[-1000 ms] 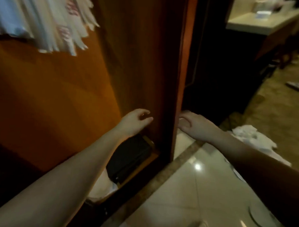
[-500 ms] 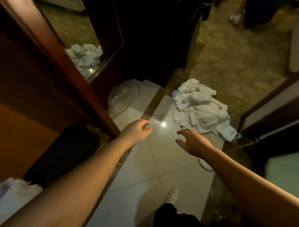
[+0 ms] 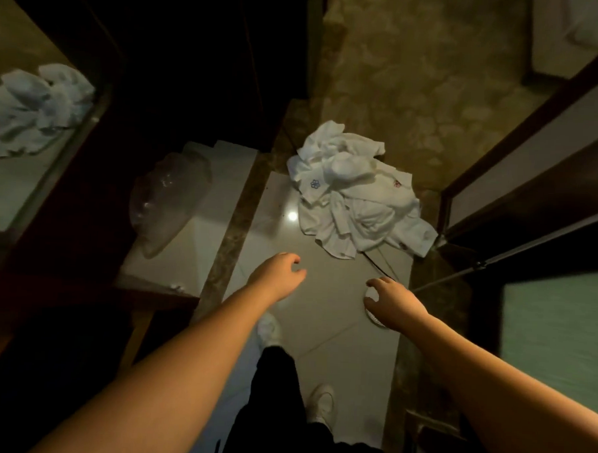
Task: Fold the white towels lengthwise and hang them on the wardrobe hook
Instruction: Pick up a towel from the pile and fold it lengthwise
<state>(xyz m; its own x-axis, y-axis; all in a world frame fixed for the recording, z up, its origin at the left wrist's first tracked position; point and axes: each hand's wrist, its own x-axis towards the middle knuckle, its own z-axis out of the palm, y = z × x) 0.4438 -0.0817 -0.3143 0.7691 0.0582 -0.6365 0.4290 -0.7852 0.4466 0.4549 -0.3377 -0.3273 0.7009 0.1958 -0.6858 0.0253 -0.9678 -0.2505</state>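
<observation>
Our left hand [image 3: 277,276] and right hand [image 3: 392,304] hang above the glossy tile floor [image 3: 337,330], fingers loosely curled and holding nothing. The white towels [image 3: 357,194] lie in a crumpled, soft heap at 12 o'clock from our fingertips, well apart, straddling tile and patterned carpet [image 3: 417,77]. At 10 o'clock a clear, crinkled plastic bag [image 3: 168,200] rests. Both forearms reach forward, palms down.

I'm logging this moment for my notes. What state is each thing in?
Towel pile: crumpled in a heap on the floor, unfolded.
Left hand: empty, fingers loosely curled, above the tiles.
Right hand: empty, fingers loosely curled, short of the pile.
Clear plastic bag: crumpled, lying on the floor.
</observation>
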